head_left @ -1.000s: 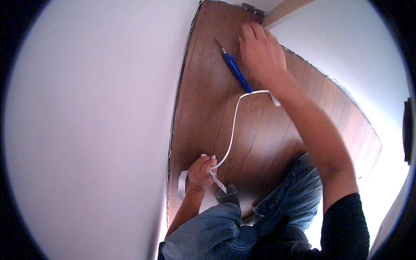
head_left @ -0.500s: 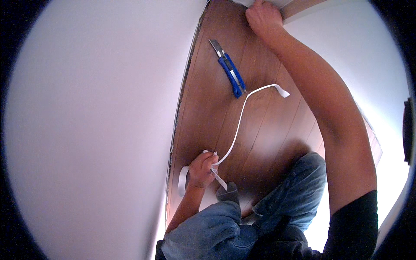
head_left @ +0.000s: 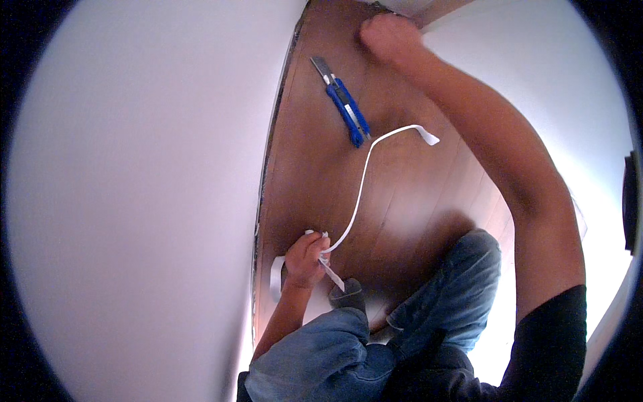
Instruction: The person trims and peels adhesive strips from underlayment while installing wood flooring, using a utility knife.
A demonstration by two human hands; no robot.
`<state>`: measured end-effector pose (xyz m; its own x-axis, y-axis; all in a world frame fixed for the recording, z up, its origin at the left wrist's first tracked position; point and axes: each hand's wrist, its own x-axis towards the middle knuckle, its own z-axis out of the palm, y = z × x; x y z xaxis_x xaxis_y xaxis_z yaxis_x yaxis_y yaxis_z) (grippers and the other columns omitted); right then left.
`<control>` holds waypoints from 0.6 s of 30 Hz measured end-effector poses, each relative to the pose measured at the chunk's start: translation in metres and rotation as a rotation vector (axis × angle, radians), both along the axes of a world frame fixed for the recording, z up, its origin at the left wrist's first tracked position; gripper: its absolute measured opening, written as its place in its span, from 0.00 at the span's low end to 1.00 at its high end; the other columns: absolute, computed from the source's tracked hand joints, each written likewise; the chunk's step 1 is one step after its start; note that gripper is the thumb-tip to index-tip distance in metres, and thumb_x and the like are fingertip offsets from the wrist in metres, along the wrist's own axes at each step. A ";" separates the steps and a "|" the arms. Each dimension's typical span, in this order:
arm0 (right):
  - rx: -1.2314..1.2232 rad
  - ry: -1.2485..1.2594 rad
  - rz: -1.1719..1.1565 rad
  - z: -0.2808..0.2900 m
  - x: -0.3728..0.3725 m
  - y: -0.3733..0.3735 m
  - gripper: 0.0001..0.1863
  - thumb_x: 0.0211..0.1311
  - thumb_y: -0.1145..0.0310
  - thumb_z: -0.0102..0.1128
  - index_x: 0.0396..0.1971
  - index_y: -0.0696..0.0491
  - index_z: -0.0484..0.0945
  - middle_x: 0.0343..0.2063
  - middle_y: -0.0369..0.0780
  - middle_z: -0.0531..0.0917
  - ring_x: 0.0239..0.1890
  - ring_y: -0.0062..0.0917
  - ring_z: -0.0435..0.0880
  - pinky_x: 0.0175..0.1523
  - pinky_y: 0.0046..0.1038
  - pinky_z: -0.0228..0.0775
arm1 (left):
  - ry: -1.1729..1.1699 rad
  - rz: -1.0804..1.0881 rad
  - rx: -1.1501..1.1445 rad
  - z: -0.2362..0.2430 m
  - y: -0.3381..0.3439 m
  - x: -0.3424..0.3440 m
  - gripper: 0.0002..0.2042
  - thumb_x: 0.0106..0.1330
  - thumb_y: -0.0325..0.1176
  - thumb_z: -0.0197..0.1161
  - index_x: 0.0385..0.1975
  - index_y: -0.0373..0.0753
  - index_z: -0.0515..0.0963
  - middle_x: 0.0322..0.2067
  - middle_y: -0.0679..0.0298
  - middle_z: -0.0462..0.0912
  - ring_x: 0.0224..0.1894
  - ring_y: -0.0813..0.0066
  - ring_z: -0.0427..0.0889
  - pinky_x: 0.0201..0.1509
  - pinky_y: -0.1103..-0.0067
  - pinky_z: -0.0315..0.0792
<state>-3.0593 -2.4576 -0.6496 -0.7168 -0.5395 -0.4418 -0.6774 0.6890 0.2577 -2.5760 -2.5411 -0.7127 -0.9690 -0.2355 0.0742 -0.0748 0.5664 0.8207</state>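
the left hand (head_left: 307, 260) is clutching white strips (head_left: 364, 175) near the floor's (head_left: 418, 181) left edge.
one strip is trailing past the butt of a blue cutter (head_left: 347, 110) lying blade-out; the right hand (head_left: 390, 41) is curling by the far corner, its grasp impossible to tell. handwork along that edge seems in hand; the next move is probably calling for care around the bare blade.

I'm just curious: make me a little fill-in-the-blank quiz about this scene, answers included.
1. A white strip is held in the person's ____ hand.
2. The utility knife has a mostly ____ handle.
3. The knife's blade points ____ from the person.
4. The floor under the knife is ____.

Missing words: left; blue; away; brown.
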 end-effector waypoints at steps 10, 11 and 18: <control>-0.821 -0.499 -0.535 0.036 0.192 0.046 0.10 0.69 0.66 0.63 0.40 0.57 0.84 0.35 0.48 0.85 0.39 0.41 0.86 0.44 0.38 0.76 | -0.070 -0.001 0.067 0.012 -0.007 -0.017 0.10 0.67 0.28 0.71 0.45 0.40 0.79 0.36 0.65 0.82 0.34 0.79 0.81 0.36 0.79 0.78; -0.910 -0.612 -0.678 0.041 0.211 0.050 0.11 0.69 0.65 0.64 0.39 0.58 0.85 0.33 0.46 0.85 0.37 0.39 0.86 0.44 0.36 0.76 | -0.006 -0.014 0.055 0.019 -0.007 -0.022 0.10 0.67 0.28 0.71 0.45 0.40 0.79 0.36 0.65 0.82 0.34 0.79 0.81 0.36 0.79 0.78; -1.087 -0.802 -0.921 0.040 0.342 0.046 0.12 0.69 0.64 0.63 0.42 0.58 0.84 0.38 0.50 0.84 0.42 0.48 0.85 0.51 0.45 0.77 | -0.387 0.335 1.069 0.059 0.007 -0.055 0.18 0.76 0.40 0.63 0.58 0.39 0.72 0.47 0.68 0.78 0.48 0.82 0.76 0.54 0.81 0.72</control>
